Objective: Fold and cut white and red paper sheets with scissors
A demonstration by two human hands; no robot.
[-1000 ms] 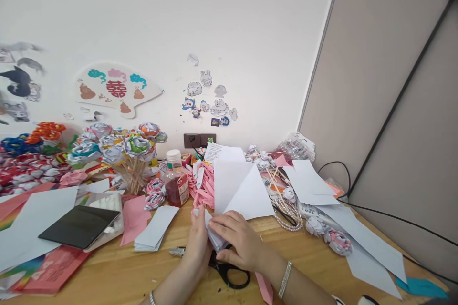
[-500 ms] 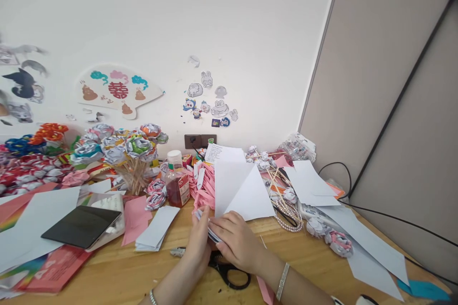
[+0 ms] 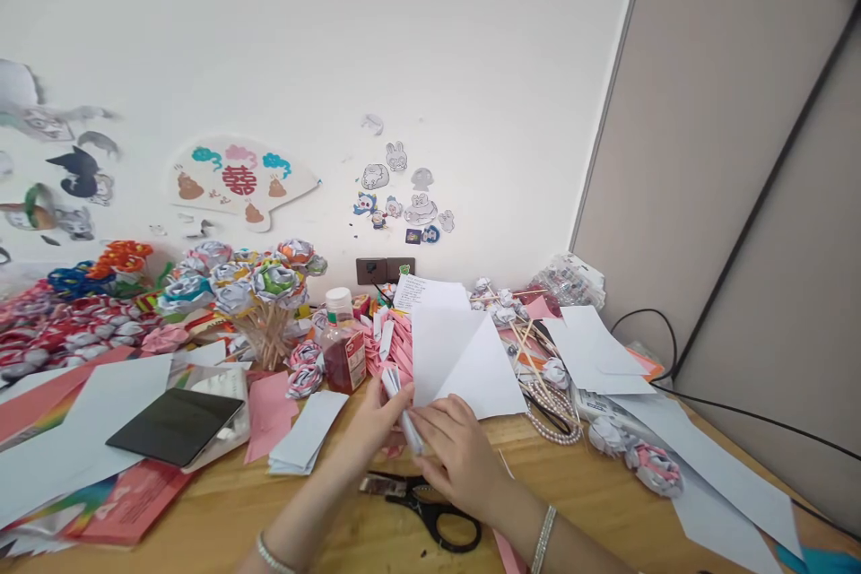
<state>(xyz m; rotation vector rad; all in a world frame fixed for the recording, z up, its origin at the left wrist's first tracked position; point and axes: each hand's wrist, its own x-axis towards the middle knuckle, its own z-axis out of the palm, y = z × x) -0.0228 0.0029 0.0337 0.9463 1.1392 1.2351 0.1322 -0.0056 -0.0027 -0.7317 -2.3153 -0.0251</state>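
Clock positions are read from the slim folded packet of white paper (image 3: 413, 432), located between both hands above the wooden bench (image 3: 256, 520). At nine o'clock, a flat black rectangular tablet (image 3: 175, 427) rests with its right end on a pale plastic package (image 3: 232, 420). At ten o'clock, a bunch of multicoloured paper roses (image 3: 254, 282) stands on thin wooden sticks. Nearer at nine o'clock lies a stack of white paper strips (image 3: 309, 432). At eleven o'clock stands a clear bottle of red contents with a white cap (image 3: 344, 350). The left hand (image 3: 375, 420) pinches the packet, thumb against fingers. At six o'clock, black-handled scissors (image 3: 437, 516) lie on the bench, close to the right hand. At one o'clock lie overlapping white paper sheets (image 3: 464, 363). The right hand (image 3: 461, 453) has its fingers close together, gripping the packet's lower end against the thumb. At three o'clock lies a pale pearl-bead strand (image 3: 555, 432); farther out, a pink-and-white paper rose (image 3: 654, 469) rests beside white paper.
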